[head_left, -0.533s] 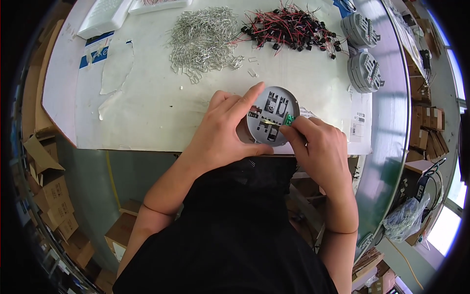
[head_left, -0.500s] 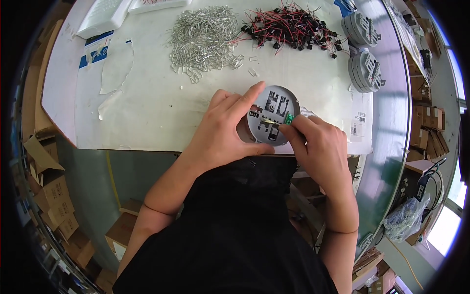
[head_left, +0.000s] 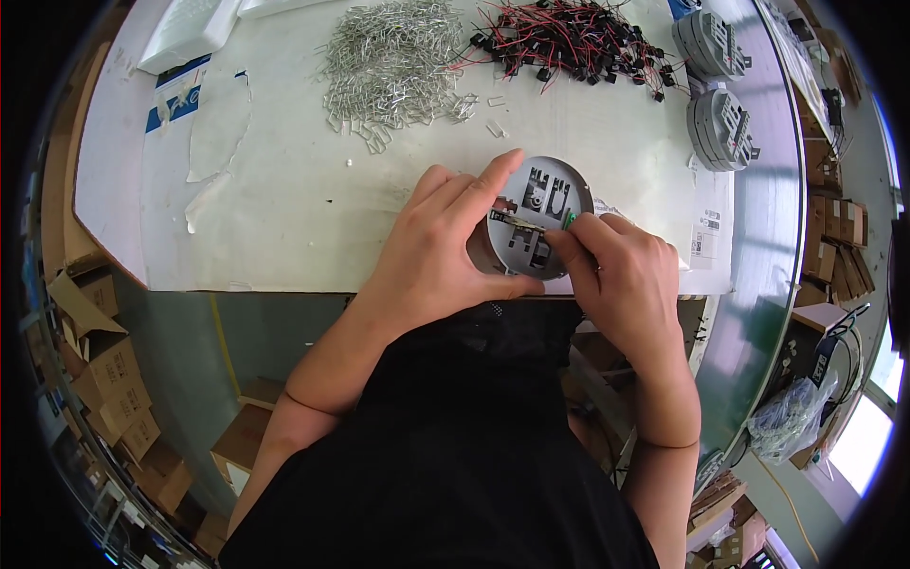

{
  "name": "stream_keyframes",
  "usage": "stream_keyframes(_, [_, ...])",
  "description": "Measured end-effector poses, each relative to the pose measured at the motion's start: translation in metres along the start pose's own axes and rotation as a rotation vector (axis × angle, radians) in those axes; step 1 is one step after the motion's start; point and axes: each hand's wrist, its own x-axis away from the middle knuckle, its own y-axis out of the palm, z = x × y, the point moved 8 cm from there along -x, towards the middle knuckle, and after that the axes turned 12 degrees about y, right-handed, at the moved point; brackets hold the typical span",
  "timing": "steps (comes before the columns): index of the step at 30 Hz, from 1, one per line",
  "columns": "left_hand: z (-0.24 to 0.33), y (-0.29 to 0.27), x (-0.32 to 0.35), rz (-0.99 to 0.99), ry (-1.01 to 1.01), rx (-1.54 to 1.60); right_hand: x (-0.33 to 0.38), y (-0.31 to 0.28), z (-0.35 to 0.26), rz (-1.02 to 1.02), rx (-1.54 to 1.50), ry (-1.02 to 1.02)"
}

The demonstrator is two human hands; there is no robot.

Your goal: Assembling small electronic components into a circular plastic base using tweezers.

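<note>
My left hand (head_left: 427,237) is closed round the left side of a shallow round grey plastic housing (head_left: 520,254), thumb at its near rim and forefinger at its far rim. The housing is tilted, showing dark slots and clips inside. My right hand (head_left: 624,270) pinches a thin pale strip-like piece (head_left: 524,224) with a green part (head_left: 570,219) beside the fingertips. That piece lies across the housing's middle, its left end at the slots near the left rim. My right fingers hide part of it, so its exact kind does not show.
Beyond my hands lie a heap of bent metal wire clips (head_left: 393,66) and a pile of black parts with red wires (head_left: 578,43). Stacked grey round housings (head_left: 722,131) stand at the right edge. A white foam tray (head_left: 192,33) sits far left.
The thin piece's left end now sits closer to the slots by the housing's left rim, and less of its green part shows. The whole view has shifted slightly.
</note>
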Motion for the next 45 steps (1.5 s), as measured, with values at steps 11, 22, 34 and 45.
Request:
stream_keyframes(11, [0.000,0.000,0.000,-0.014,-0.003,-0.003,-0.002,0.002,0.002,-0.020,-0.028,-0.016])
stream_keyframes(22, [-0.002,0.002,0.000,0.039,-0.042,0.053,0.001,0.001,-0.027,-0.016,0.197,-0.110])
stream_keyframes(34, [-0.003,0.001,-0.002,-0.014,-0.061,0.011,-0.002,-0.008,-0.034,-0.010,0.288,-0.101])
stream_keyframes(45, [-0.002,-0.002,-0.002,-0.010,-0.051,0.000,0.006,0.001,-0.036,-0.054,0.498,-0.200])
